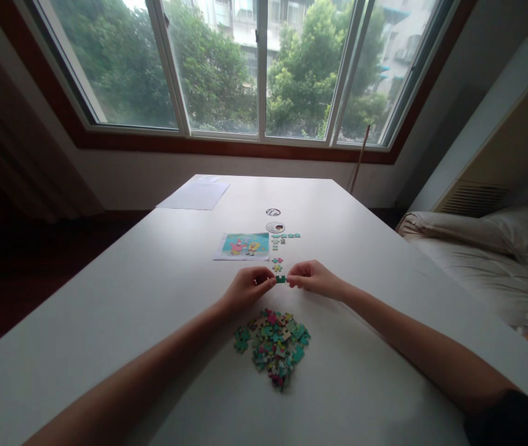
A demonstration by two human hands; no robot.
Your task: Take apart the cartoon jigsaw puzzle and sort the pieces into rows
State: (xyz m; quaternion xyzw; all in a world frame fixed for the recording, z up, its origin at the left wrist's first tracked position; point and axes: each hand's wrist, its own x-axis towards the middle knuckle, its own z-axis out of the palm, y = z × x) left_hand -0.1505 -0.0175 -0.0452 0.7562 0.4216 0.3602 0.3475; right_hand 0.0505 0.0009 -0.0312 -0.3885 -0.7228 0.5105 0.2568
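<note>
My left hand (251, 284) and my right hand (313, 277) face each other over the table, with a dark green jigsaw puzzle piece (281, 279) pinched between their fingertips. The fingers of both hands are closed at its two ends. Just beyond it lie a few loose yellow and pink pieces (277, 267). Farther off, a joined strip of teal pieces (287, 235) forms a corner. Left of that strip lies a picture sheet (245, 245) with cartoon figures on a blue-green ground. Nearer to me, between my forearms, is a heap of mixed puzzle pieces (279, 347).
Two small round items (275, 227) lie past the picture sheet. White paper (195, 193) rests at the table's far left corner. The white table (106, 322) reaches toward a window. A padded, cloth-covered seat (478, 260) stands to the right, and a thin stick (360, 158) leans near the wall.
</note>
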